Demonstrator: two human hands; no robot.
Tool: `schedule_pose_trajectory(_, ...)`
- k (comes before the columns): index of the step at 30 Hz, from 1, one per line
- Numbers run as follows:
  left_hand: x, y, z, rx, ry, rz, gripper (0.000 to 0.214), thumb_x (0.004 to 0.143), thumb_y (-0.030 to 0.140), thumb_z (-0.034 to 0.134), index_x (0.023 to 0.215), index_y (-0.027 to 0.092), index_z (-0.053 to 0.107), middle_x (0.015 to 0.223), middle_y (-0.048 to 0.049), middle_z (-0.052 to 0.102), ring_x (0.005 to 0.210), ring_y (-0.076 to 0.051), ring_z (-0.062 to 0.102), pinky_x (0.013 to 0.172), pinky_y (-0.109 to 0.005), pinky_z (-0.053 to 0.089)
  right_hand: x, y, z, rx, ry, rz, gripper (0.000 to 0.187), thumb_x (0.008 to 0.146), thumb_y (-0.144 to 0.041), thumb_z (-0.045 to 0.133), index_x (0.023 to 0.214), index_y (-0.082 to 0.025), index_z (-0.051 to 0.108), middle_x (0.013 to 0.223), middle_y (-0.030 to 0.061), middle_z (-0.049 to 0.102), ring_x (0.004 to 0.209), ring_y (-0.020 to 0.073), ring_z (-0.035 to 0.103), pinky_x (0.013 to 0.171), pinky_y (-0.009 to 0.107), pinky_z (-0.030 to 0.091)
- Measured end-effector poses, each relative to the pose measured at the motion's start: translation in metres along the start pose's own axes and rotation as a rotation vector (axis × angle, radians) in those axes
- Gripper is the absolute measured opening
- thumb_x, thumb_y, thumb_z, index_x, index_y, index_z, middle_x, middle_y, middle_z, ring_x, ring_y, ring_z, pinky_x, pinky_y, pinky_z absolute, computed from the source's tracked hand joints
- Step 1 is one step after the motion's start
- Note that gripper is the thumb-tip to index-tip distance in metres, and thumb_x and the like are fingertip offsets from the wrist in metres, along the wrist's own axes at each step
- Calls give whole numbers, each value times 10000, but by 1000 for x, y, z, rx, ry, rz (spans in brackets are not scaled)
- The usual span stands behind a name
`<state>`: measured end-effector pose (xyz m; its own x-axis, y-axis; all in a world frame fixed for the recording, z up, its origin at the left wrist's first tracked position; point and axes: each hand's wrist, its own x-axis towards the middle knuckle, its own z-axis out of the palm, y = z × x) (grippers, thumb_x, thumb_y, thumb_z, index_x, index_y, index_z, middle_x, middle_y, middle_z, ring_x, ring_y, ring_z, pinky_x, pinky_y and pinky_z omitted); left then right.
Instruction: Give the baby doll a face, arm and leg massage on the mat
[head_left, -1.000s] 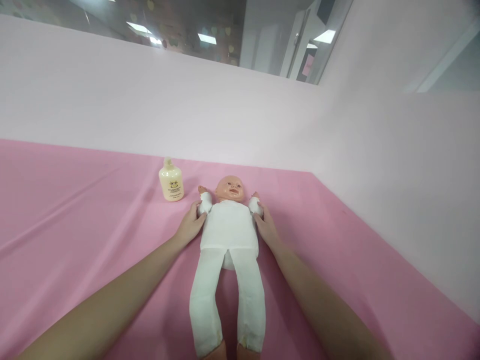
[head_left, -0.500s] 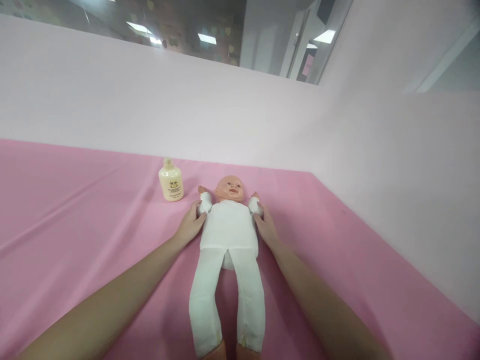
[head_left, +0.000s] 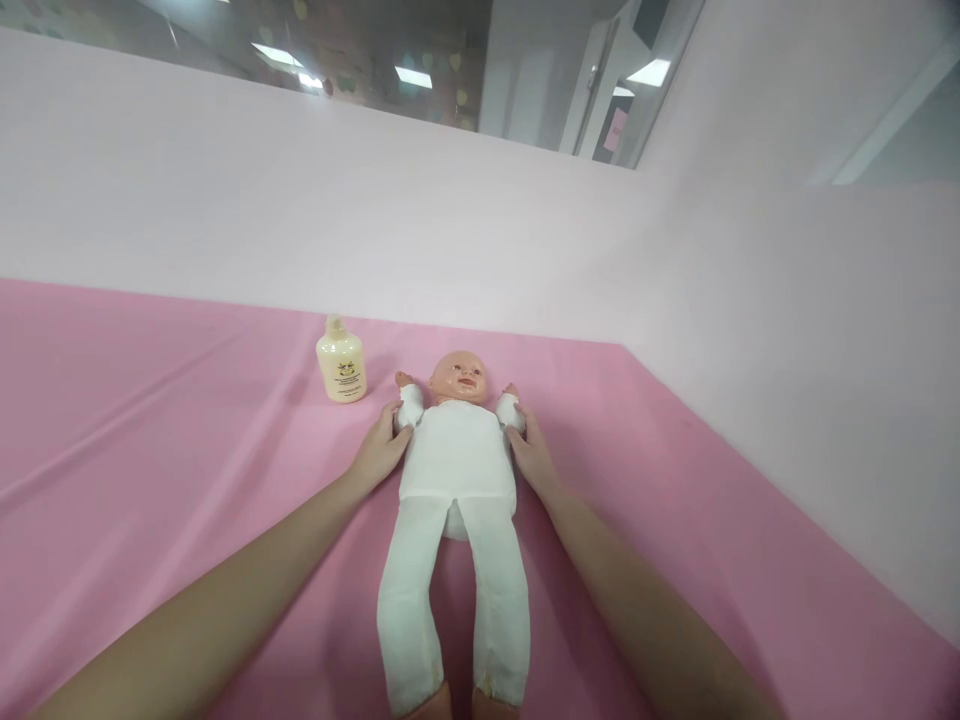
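Note:
A baby doll point(head_left: 459, 455) in white cloth lies on its back, head away from me, both arms bent up beside its head. My left hand point(head_left: 382, 445) is closed around the doll's arm on the left, thumb on the near side at the elbow. On the other side my right hand point(head_left: 531, 448) grips the doll's right-side arm in the same way. Some fingers of both hands are hidden behind the doll's sleeves. The doll's feet are cut off by the bottom edge of the view.
A cream lotion bottle point(head_left: 342, 362) with a dark printed label stands upright to the left of the doll's head. Pink cloth point(head_left: 187, 440) with creases covers the table. White walls point(head_left: 420, 220) rise behind and to the right, with a window point(head_left: 405, 60) above.

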<state>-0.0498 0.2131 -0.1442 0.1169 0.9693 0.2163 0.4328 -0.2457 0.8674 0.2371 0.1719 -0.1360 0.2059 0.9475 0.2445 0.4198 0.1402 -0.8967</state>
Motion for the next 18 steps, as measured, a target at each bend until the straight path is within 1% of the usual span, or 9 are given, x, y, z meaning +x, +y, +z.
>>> schedule_pose_trajectory(10,1,-2,0,-9,-3,-10,529,877,381,487,1371,250,354,1294,-91,570,1132,-262,570,983,-439,418,0,1,0,1,-5,-13,541,864,-398,473,1395,-317,404,1457,13,443,1309,230,438,1101,434,345)
schedule_pose_trajectory(18,0,-2,0,-25,-1,18,517,876,383,495,1360,246,371,1298,-92,569,1134,-273,561,982,-448,409,-1,-1,-1,24,-6,4,545,859,-390,491,1391,-309,404,1443,28,454,1296,239,447,1085,439,359)
